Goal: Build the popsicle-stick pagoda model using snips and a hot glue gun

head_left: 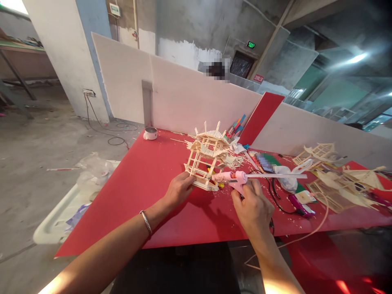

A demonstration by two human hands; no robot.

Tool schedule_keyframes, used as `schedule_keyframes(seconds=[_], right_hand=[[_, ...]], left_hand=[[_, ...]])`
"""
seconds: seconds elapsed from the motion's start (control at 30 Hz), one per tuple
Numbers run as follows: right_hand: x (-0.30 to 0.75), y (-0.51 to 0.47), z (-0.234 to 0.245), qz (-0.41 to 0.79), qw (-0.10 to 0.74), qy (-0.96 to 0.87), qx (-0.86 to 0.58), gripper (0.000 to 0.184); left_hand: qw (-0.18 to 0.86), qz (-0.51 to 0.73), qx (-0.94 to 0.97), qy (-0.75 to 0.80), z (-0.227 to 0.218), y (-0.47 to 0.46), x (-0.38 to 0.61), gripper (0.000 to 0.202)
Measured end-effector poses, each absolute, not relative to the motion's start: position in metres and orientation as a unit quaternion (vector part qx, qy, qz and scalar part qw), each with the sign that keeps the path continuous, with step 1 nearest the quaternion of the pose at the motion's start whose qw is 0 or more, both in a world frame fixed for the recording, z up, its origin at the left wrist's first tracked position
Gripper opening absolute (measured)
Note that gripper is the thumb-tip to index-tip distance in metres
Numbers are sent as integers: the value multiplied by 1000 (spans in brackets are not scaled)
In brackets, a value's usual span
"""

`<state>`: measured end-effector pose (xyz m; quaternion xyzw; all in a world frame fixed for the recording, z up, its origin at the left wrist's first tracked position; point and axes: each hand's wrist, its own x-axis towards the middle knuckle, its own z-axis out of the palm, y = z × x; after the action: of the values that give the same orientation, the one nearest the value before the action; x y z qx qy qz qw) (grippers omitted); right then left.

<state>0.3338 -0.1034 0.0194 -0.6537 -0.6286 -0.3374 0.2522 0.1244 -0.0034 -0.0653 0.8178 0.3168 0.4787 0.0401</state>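
Observation:
My left hand (180, 188) grips the lower left edge of a small wooden-stick pagoda model (208, 153), which is slightly tilted above the red tabletop. My right hand (253, 205) is wrapped round the handle of a pink glue gun (230, 178). Its nozzle points left and meets the lower right part of the model; whether it touches cannot be made out. A long clear glue stick (275, 176) sticks out of the gun's back end. Something yellow, partly hidden, shows behind the model's base.
The red table (137, 196) carries scattered wood bits and loose sticks. A white cup (150, 133) stands at the far left corner. More stick models (343, 179) lie at the right. A purple power strip (301, 206) and cables are near my right hand. A pale partition (199, 94) stands behind.

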Motion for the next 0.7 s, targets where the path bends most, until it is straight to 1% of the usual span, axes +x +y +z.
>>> schedule_keyframes(seconds=[0.3,0.53,0.7], right_hand=[[335,-105,19,-328,254,-634,-653,21],[335,-111,18,-335,258,-638,-644,19],[336,-107,21,-358,275,-620,-642,20]], left_hand=[[48,466,821,327,-64,-4,124,20],[38,478,819,315,-63,-4,124,20],[39,473,819,321,-64,-4,124,20]])
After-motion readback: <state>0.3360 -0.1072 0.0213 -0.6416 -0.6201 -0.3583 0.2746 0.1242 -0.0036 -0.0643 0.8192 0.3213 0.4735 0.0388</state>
